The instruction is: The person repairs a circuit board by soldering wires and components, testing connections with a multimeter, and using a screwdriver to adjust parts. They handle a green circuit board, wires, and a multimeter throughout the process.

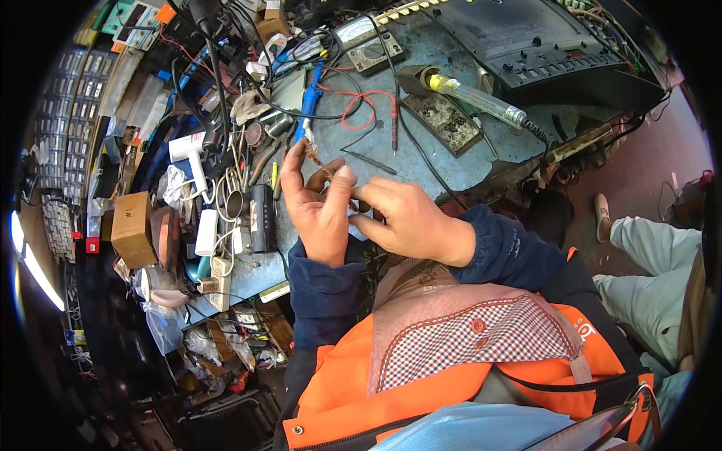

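Just above the near part of the bench, my left hand (319, 214) is raised with its index finger pointing up. Its thumb and another finger close on a thin brownish strip (314, 156), too small to identify. My right hand (417, 223) comes in from the right, fingertips pinched together close beside the left thumb. Whatever lies between those right fingertips is hidden. Beyond the left fingertips rests a blue pen-shaped tool (309, 98). A red test probe (394, 129) and a dark slim probe (370, 161) lie on the bench further back.
A multimeter (374, 52) and a soldering iron (481, 101) above a metal tray (442, 126) occupy the far bench. A black device (526, 41) stands at far right. Leftward are a white dryer-shaped tool (193, 161), a cardboard box (132, 229) and tangled cables. Another person's legs (639, 252) show at right.
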Demonstrator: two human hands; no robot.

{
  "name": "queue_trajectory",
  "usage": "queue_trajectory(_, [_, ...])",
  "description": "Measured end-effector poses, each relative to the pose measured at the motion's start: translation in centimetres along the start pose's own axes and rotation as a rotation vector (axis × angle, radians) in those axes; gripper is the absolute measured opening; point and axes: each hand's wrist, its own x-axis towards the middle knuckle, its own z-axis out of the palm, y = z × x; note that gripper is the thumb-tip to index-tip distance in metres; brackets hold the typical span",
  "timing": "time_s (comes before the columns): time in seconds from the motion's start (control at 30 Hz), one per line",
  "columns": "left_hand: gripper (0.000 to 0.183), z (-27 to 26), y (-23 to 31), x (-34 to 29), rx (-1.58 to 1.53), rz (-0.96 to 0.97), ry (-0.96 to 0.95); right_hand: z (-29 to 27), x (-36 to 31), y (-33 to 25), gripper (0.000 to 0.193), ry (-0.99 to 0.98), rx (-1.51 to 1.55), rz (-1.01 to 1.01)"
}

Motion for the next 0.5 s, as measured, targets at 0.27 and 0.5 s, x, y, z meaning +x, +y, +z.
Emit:
queue_trajectory(0.27, [0.052,-2.2,-1.3,1.3,-0.365,-0.173,0.051,-4.7,-0.2,2.0,0.064,0.643,0.702,0.454])
queue_trajectory(0.5, [0.05,-2.2,-4.3,1.4,-0.428,-0.293,0.003,-9.6,1.3,5.2,0.041,0.697,0.367,0.309])
